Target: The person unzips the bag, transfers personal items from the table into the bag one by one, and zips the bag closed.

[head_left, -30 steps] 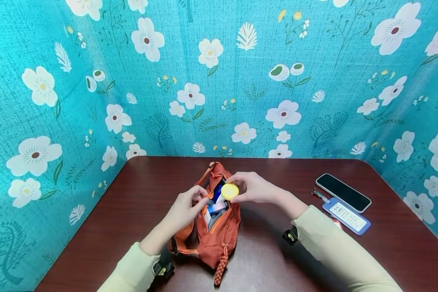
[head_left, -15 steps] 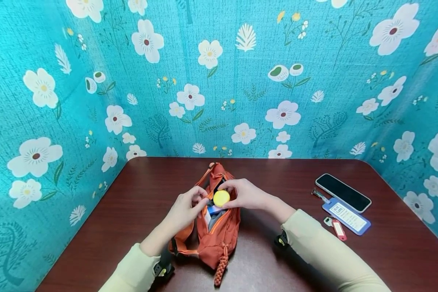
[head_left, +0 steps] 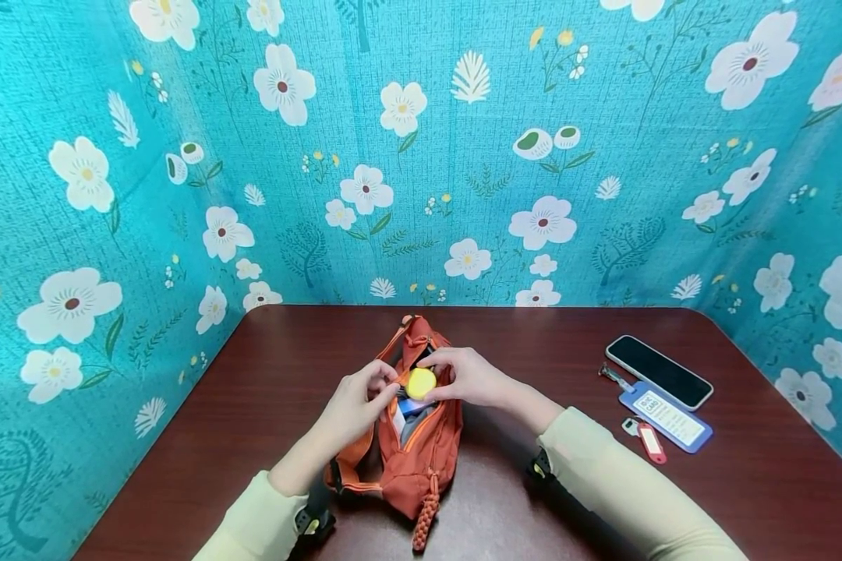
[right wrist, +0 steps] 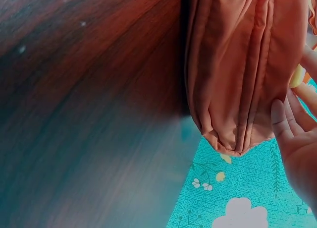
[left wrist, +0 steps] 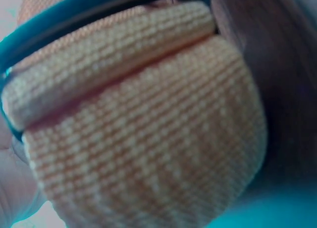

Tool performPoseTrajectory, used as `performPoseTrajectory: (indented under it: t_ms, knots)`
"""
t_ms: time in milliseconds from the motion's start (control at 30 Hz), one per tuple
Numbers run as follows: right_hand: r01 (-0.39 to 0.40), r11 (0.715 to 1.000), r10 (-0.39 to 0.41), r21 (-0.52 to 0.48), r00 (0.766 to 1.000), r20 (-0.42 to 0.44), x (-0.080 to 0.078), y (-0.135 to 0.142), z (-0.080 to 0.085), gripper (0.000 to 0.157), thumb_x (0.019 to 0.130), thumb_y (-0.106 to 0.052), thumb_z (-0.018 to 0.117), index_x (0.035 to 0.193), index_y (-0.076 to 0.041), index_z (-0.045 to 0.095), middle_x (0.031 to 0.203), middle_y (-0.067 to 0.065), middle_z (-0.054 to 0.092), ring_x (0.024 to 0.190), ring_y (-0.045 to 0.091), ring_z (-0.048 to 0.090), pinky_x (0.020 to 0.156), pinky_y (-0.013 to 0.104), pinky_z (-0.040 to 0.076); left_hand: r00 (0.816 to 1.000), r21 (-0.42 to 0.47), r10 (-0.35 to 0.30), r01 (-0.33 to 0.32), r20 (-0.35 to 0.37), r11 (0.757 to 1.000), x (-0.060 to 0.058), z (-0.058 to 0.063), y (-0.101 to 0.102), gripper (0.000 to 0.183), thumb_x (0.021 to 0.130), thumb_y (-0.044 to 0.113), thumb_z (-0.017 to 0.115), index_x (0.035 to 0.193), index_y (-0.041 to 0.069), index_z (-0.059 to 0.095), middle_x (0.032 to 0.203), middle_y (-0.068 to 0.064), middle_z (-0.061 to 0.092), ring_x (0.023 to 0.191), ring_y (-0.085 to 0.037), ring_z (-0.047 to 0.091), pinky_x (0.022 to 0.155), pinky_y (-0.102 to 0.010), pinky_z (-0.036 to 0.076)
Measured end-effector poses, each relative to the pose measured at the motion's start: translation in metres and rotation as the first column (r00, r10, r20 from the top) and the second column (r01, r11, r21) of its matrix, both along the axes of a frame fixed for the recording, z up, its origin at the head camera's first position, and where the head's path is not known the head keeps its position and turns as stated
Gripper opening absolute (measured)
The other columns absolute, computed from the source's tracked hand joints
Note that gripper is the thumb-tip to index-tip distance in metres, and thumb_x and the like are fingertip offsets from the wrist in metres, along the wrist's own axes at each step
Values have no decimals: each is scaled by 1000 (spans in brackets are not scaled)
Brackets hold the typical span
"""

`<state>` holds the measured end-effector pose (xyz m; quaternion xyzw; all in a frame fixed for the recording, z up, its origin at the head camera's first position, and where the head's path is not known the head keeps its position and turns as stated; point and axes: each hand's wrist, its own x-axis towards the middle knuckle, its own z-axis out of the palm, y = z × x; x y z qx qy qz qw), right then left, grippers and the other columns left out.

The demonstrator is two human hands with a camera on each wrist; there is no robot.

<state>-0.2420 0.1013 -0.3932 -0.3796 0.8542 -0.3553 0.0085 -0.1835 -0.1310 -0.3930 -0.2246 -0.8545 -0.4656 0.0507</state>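
Observation:
An orange-red zip bag (head_left: pixel 446 448) lies on the table with its top unzipped; blue, white and grey contents show inside. At the left edge of that opening, my left hand (head_left: pixel 354 399) pinches the fabric between thumb and fingers. My right hand (head_left: pixel 475 379) grips a round yellow object (head_left: pixel 421 383) of unclear kind, right over the opening. In the right wrist view, the bag's side (right wrist: pixel 230 74) fills the upper right, and a sliver of the yellow object (right wrist: pixel 297 77) shows between the fingers. A woven strap with a buckle (left wrist: pixel 148 124) covers most of the left wrist view.
To the right on the dark wooden table (head_left: pixel 533 499) lie a phone (head_left: pixel 659 372), a blue card holder (head_left: pixel 666 415) with a clip, and a red key tag (head_left: pixel 652 442). A braided cord (head_left: pixel 426 520) hangs from the bag's near end. Floral cloth (head_left: pixel 421 156) stands behind.
My right hand has moved left and down with the yellow object, bringing it lower into the bag's opening. The left hand stays at the bag's edge. The red key tag came into full view.

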Motion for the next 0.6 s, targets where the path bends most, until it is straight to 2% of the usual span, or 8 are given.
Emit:
performPoseTrajectory:
  t_ms: [100, 367, 500, 600]
  knots:
    - [6, 1000, -6, -4, 1000, 9, 1, 1, 1, 46, 78, -24, 83, 118, -7, 68, 107, 2, 67, 76, 14, 57, 67, 25, 50, 1000, -1, 0, 0, -2, 1000, 0, 0, 0, 9, 94, 8, 64, 100, 10, 57, 63, 4, 54, 54, -27, 56, 47, -28, 45]
    - [8, 999, -7, -49, 1000, 21, 1, 1, 0, 44, 79, -20, 82, 116, -2, 68, 96, 3, 68, 79, 13, 63, 69, 23, 52, 1000, -11, 6, -6, -20, 1000, 1, 1, 0, 8, 95, 8, 63, 101, 11, 58, 63, 5, 54, 52, -22, 55, 46, -28, 43]
    - [23, 997, -17, -77, 996, 88, 3, 1, 0, 42, 80, -17, 81, 116, 0, 68, 96, 6, 71, 82, 13, 68, 72, 25, 54, 1000, -9, 8, -8, -11, 1000, 1, -1, 0, 8, 95, 7, 62, 101, 10, 58, 62, 4, 54, 53, -26, 56, 44, -29, 42]
    - [38, 994, -22, -106, 989, 145, 4, 1, -1, 35, 82, -13, 78, 113, -1, 70, 96, 7, 72, 86, 13, 70, 74, 26, 54, 1000, -7, 12, -12, 6, 1000, 1, -1, 0, 8, 95, 8, 62, 102, 10, 58, 62, 3, 54, 53, -29, 57, 44, -29, 42]
